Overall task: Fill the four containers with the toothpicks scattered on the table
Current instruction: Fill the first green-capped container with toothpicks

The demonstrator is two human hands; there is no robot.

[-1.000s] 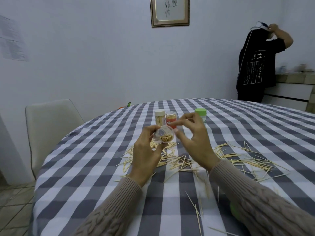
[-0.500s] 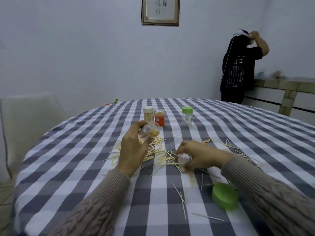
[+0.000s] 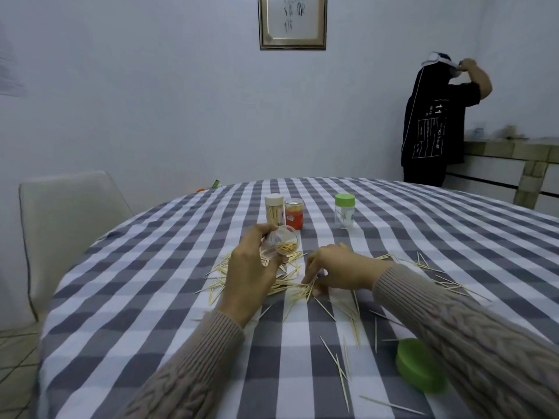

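Toothpicks (image 3: 290,285) lie scattered across the middle of the frame on a round bench (image 3: 151,297) covered in a grey-and-white checked cloth, too many to count, with the thickest heap between and under the two hands and thinner strays trailing toward the lower right.

Four containers are in view. Three stand upright in the upper middle of the cloth: a white-capped jar (image 3: 274,209) packed with toothpicks, an orange jar (image 3: 294,213) touching its right side, and a green-capped jar (image 3: 344,210) standing apart further right. The fourth, a clear jar (image 3: 281,244), is lifted above the heap, tilted with its open mouth toward the camera and a small bundle of toothpicks showing inside.

One left hand (image 3: 252,276) grips that clear jar, fingers curled round its wall. One right hand (image 3: 335,270) is lowered onto the heap just right of centre, fingers bent and pinching several toothpicks at the fingertips.

One loose green lid (image 3: 419,368) lies on the cloth at the lower right, partly hidden by the right sleeve.

One pale chair (image 3: 69,225) stands at the left edge. One framed picture (image 3: 292,22) hangs on the wall at top centre. One person in a black shirt (image 3: 435,122) stands at the upper right beside a tiled counter (image 3: 514,149).
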